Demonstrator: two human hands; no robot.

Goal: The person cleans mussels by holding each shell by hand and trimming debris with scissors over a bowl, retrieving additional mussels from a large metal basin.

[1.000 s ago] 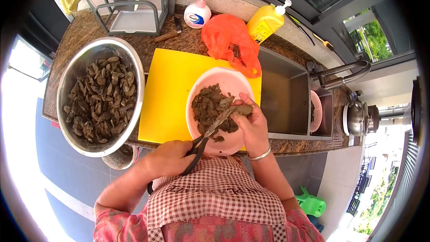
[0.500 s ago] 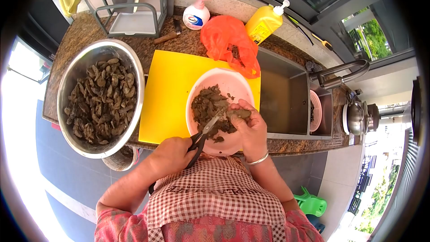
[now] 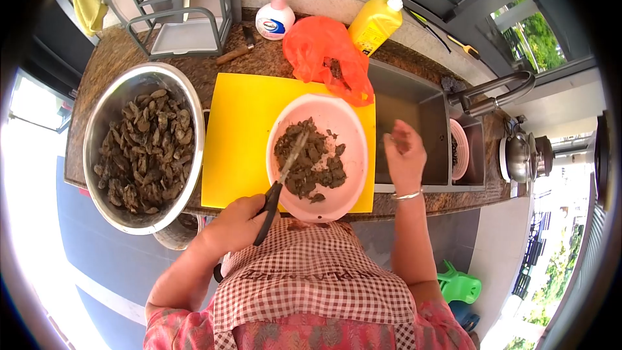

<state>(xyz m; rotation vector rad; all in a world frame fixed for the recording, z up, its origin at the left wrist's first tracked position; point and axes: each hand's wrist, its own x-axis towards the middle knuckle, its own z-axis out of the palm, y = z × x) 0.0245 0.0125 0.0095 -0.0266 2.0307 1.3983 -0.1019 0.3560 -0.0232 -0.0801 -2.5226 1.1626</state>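
My left hand is closed on the black handles of scissors, whose soiled blades reach over a pink bowl. Clumps of dark brown pieces lie in this bowl, which rests on a yellow board. To the right, my right hand, with a bracelet at its wrist, is over the near part of the sink. Its fingers are loosely curled and apart from the thumb, and no piece shows between them.
A steel basin of brown pieces stands left. Behind the board are a red bag, a yellow bottle, a white pump bottle, a wooden-handled tool and a rack. A faucet spans the sink's right side.
My right hand has left the bowl and moved right over the sink; the brown piece it held is no longer seen in it. The scissors have shifted slightly left. The view has shifted a little.
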